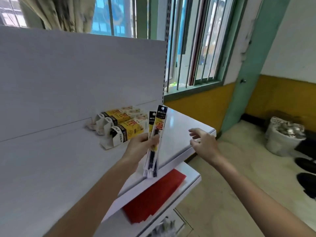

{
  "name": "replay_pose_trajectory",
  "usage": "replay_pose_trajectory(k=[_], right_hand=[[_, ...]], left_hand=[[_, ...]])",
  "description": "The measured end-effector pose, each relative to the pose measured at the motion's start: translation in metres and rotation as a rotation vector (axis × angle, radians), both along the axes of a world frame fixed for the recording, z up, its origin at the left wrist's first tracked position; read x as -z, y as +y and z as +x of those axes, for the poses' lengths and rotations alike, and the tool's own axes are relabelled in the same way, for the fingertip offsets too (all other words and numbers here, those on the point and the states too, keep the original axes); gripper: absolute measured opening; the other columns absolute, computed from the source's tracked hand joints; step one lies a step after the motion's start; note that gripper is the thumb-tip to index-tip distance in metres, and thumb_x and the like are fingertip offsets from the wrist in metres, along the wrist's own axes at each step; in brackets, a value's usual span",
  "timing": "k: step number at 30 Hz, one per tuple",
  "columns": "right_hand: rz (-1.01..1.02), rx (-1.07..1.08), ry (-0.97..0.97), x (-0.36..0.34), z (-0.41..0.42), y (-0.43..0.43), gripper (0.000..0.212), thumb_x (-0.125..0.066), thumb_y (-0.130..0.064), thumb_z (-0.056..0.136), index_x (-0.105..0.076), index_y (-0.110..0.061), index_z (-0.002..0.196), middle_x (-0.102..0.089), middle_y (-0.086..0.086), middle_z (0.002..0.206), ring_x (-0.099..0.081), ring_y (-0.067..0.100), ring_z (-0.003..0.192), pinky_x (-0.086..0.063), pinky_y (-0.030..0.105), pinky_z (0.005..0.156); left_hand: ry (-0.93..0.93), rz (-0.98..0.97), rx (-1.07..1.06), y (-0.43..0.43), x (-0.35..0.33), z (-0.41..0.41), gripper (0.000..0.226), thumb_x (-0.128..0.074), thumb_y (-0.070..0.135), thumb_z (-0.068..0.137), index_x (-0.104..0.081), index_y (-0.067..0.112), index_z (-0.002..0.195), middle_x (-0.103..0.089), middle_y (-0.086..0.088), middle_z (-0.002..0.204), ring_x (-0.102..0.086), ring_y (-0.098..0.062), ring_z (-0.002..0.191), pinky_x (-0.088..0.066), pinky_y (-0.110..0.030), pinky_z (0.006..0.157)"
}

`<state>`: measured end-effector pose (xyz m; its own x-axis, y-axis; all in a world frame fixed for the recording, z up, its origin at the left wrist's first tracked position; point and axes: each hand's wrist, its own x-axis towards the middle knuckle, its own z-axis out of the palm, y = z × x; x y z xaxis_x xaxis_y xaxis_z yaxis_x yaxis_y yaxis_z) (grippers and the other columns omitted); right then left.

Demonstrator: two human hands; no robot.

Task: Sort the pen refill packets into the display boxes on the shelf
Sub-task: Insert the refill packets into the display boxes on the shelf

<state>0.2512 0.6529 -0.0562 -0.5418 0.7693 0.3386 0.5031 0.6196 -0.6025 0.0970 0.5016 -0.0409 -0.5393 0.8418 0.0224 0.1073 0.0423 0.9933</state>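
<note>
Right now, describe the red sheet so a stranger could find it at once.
Start at the white shelf unit beside the window. On its lower ledge lies the red sheet. It is the only red thing there, flat, below the packets the left hand holds.

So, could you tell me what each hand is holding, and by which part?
The left hand grips a few pen refill packets around their middle, header cards up. The right hand is open beside them and holds nothing.
</note>
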Motion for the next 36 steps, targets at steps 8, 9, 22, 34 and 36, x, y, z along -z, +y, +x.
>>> replay_pose_trajectory(k=[8,9,22,34,36], right_hand=[[0.085,-0.237,0.029,-0.031,-0.128,0.055,0.034,-0.061,-0.009,0.086,-0.057,-0.009,0.119,-0.063,0.008,0.115,-0.059,0.017,0.099,-0.046,0.023,0.085],[0.1,-0.284,0.029,-0.034,-0.143,0.058,0.033,-0.062,-0.01,0.086,-0.058,-0.01,0.118,-0.064,0.007,0.114,-0.059,0.016,0.098,-0.046,0.022,0.084],[0.322,-0.87,-0.529,-0.033,-0.285,0.062,0.044,-0.065,-0.038,0.079,-0.056,-0.014,0.115,-0.05,0.006,0.108,-0.051,0.023,0.101,-0.043,0.033,0.084],[0.089,-1.023,-0.248,-0.058,-0.265,0.079,0.048,-0.077,-0.027,0.069,-0.042,-0.015,0.1,-0.054,-0.001,0.085,-0.051,0.016,0.075,-0.043,0.032,0.066],[0.122,-1.048,-0.127,-0.069,-0.245,0.081,0.046,-0.075,-0.023,0.07,-0.041,-0.016,0.099,-0.052,-0.004,0.082,-0.052,0.018,0.075,-0.045,0.033,0.066]], left_hand=[[-0.131,0.128,-0.213,0.027,-0.031,-0.085,0.018,-0.061,0.022,0.087,-0.063,0.005,0.082,-0.063,-0.001,0.07,-0.059,-0.014,0.071,-0.05,-0.028,0.071],[-0.146,0.141,-0.263,0.026,-0.034,-0.095,0.017,-0.061,0.021,0.087,-0.063,0.006,0.079,-0.063,-0.001,0.068,-0.059,-0.017,0.073,-0.051,-0.031,0.073],[-0.2,0.443,-0.957,-0.039,-0.035,-0.132,0.016,-0.055,0.011,0.091,-0.058,0.007,0.076,-0.066,0.001,0.067,-0.067,-0.006,0.066,-0.055,-0.016,0.059],[-0.057,0.602,-1.281,-0.054,-0.035,-0.043,0.022,-0.054,0.015,0.092,-0.06,0.012,0.071,-0.066,0.01,0.057,-0.066,-0.001,0.062,-0.054,-0.014,0.059],[-0.039,0.654,-1.301,-0.043,-0.046,-0.034,0.022,-0.054,0.014,0.092,-0.06,0.012,0.071,-0.065,0.01,0.058,-0.065,-0.001,0.061,-0.053,-0.014,0.057]])
